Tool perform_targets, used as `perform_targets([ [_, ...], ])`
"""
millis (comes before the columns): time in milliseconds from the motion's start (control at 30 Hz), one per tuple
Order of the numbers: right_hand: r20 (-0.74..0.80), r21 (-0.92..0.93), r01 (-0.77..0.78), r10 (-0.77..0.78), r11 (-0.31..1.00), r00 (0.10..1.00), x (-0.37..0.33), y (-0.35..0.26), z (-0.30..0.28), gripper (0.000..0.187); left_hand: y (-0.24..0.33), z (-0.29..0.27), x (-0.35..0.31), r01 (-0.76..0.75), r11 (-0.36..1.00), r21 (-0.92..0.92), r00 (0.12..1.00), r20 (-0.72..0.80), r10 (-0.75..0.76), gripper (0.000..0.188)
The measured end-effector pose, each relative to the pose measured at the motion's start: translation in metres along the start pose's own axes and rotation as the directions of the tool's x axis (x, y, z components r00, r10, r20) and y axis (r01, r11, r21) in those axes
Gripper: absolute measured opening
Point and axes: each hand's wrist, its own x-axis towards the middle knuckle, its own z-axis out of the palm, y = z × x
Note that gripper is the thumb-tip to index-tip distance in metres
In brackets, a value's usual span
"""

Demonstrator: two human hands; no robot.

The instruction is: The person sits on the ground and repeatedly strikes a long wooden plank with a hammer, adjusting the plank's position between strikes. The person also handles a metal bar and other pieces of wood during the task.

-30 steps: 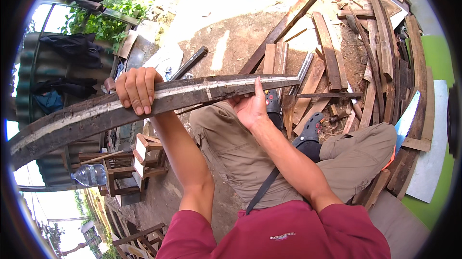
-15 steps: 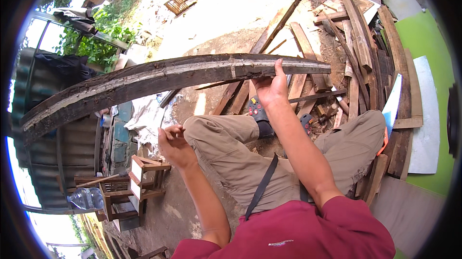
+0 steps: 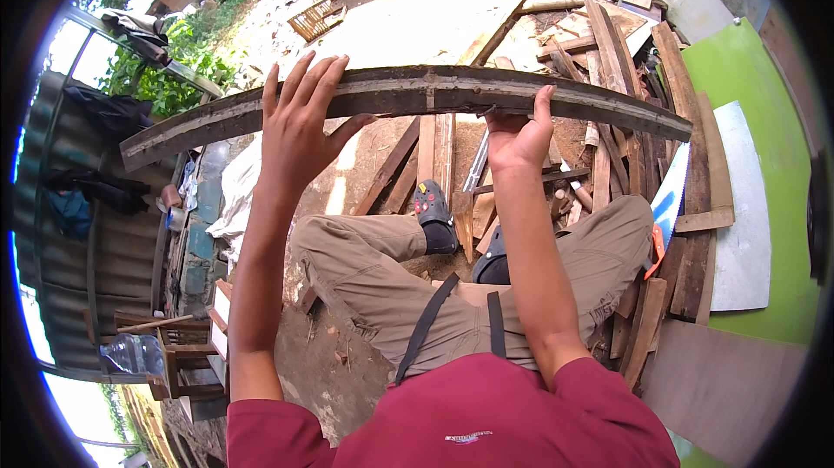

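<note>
In the head view, the person holds a long dark beam [image 3: 408, 101] up off the ground [image 3: 334, 381], beyond the crossed legs [image 3: 365, 272]. The left hand [image 3: 300, 129] has a wide, loose grip: its fingers are spread and nearly straight over the near face, their tips passing the upper edge, while the thumb stretches along the lower edge. The right hand [image 3: 521, 139] has a closer grip, cupping the beam from below with the thumb upright against the near face; its other fingers are mostly hidden.

The beam's long axis runs crosswise, from the person's left to right. Its left end points toward the corrugated sheet [image 3: 122, 251] at the ground's left edge, and its right end points over the scrap wood [image 3: 612, 55] heaped along the right edge, just above the saw [image 3: 667, 203]. A pale stripe follows its length. It looks arched, though the lens bends straight edges.
</note>
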Motion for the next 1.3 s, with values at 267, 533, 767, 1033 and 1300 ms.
perform_targets([
  [267, 0.077, -0.068, 0.302, -0.296, 0.951, 0.952, 0.011, -0.074, -0.027, 0.052, 0.046, 0.075, 0.000, 0.061, 0.981, -0.184, 0.991, 0.131, -0.037, 0.076],
  [533, 0.304, -0.215, 0.475, -0.404, 0.853, 0.863, 0.025, -0.101, -0.059, 0.059, 0.120, 0.163, -0.037, 0.280, 0.874, -0.398, 0.959, 0.084, -0.269, 0.080],
  [767, 0.515, -0.352, 0.588, -0.374, 0.729, 0.772, 0.024, -0.086, -0.037, 0.065, 0.154, 0.208, -0.051, 0.443, 0.700, -0.559, 0.887, 0.160, -0.433, 0.080],
  [1033, 0.711, -0.610, 0.694, -0.120, 0.382, 0.692, 0.026, -0.038, 0.013, 0.061, 0.177, 0.216, -0.083, 0.632, 0.408, -0.659, 0.753, 0.400, -0.522, 0.082],
  [1300, 0.677, -0.720, 0.611, 0.139, 0.329, 0.723, 0.067, 0.027, 0.018, 0.060, 0.189, 0.224, -0.118, 0.645, 0.224, -0.730, 0.666, 0.394, -0.634, 0.070],
])
